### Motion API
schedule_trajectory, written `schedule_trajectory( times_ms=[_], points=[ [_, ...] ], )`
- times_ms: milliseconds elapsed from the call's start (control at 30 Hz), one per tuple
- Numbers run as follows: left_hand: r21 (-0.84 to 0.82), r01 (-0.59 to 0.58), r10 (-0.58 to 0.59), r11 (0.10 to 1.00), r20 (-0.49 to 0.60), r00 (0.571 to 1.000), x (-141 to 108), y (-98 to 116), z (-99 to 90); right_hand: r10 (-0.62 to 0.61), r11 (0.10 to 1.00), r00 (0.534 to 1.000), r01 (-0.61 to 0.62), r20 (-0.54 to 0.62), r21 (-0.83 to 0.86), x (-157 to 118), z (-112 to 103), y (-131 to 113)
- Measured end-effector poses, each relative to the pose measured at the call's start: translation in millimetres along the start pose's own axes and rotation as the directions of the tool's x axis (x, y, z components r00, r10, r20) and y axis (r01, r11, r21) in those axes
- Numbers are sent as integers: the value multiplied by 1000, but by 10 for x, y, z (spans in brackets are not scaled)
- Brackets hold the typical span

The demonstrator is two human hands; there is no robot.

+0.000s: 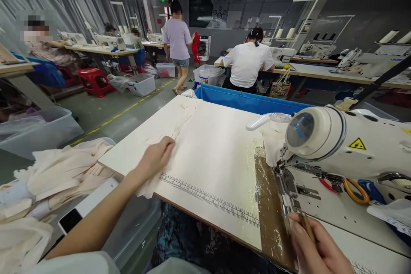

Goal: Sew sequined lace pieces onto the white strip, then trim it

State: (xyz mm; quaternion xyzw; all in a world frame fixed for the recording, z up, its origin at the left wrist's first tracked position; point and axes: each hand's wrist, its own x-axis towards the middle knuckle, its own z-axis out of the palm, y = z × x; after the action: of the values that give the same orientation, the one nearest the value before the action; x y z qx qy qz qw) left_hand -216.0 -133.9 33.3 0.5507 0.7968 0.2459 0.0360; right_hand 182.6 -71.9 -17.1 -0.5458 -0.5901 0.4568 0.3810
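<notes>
My left hand (156,155) is closed above the left part of the white sewing table (212,145). Pale cream fabric (148,189) hangs below it at the table edge, seemingly gripped in the fingers. At the lower right, my right hand (316,246) is closed around a slim brown tool (306,227), whose exact kind I cannot make out. It is beside the brown taped strip (272,209), in front of the sewing machine (334,141). Another cream fabric piece (271,137) lies left of the needle area. A printed ruler (208,199) runs along the table's front.
Cream fabric pieces (64,167) are heaped at left, near a phone (70,221). Orange-handled scissors (357,191) lie under the machine arm. A blue cloth trough (250,102) borders the table's far side. Several people work beyond; one person (177,34) stands in the aisle.
</notes>
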Motion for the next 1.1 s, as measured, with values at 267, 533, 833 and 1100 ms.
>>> schedule_trajectory(
  times_ms=[267,533,833,1100],
  points=[
    [-244,-643,676,726,422,604,-358,1207,630,105,902,856,-296,506,315,240,715,-557],
    [-695,-619,930,367,266,253,-611,1335,648,60,940,875,-212,481,268,-83,429,-385],
    [-77,-708,704,702,221,675,377,724,810,184,979,921,-203,344,22,-759,-74,-40],
    [248,-796,645,552,479,596,272,1172,898,179,982,971,-166,160,-94,-1082,-364,105]
  ],
)
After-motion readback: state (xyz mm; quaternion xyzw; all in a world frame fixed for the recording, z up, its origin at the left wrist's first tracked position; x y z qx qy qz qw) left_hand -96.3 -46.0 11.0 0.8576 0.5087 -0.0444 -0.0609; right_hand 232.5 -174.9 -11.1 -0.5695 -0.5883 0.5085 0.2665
